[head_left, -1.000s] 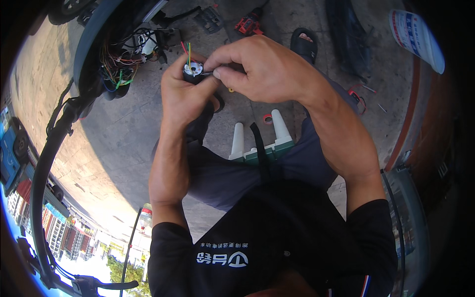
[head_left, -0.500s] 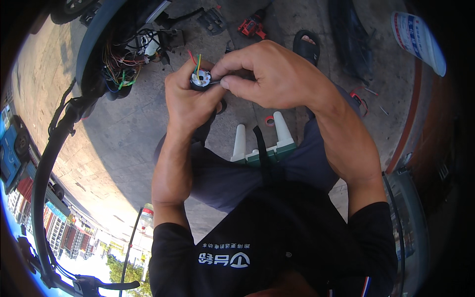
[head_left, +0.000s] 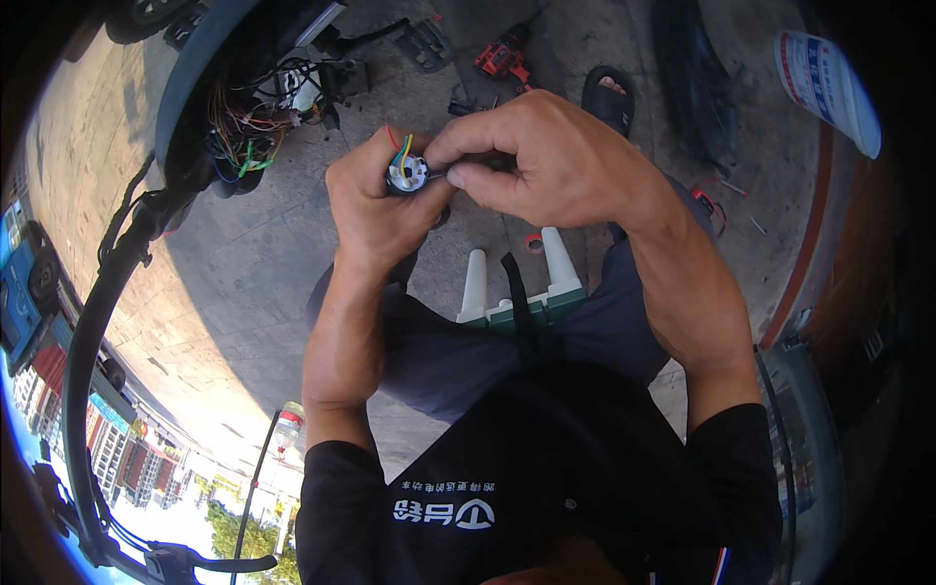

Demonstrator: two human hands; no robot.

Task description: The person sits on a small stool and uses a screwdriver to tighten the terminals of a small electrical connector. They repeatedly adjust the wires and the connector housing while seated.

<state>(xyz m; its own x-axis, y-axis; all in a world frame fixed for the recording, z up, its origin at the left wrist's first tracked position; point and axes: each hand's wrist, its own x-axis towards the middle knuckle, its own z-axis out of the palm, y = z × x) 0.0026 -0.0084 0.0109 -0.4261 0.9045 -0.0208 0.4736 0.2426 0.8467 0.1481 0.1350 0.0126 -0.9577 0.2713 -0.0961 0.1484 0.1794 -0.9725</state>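
Note:
My left hand (head_left: 370, 205) is closed round a small round part (head_left: 409, 175) with a black rim and a pale, notched end face turned up. Red, yellow and green wires (head_left: 404, 151) stick up out of that face. Just to its right, my right hand (head_left: 551, 166) is closed in a pinch, thumb against fingers. Something thin and metallic shows between those fingertips and the part's edge; most of it is hidden, so its kind cannot be made out.
Beyond my left hand, a vehicle front spills tangled wiring (head_left: 249, 132). A red cordless drill (head_left: 502, 60) lies on the paving ahead. Between my legs stand a green and white stool (head_left: 556, 292) and a red tape roll (head_left: 533, 244). A white bucket (head_left: 829, 93) is far right.
Both hands and the round part sit slightly lower and further right in the picture, along with most of the scene. The wires lean a little more to the right. Both grips stay closed.

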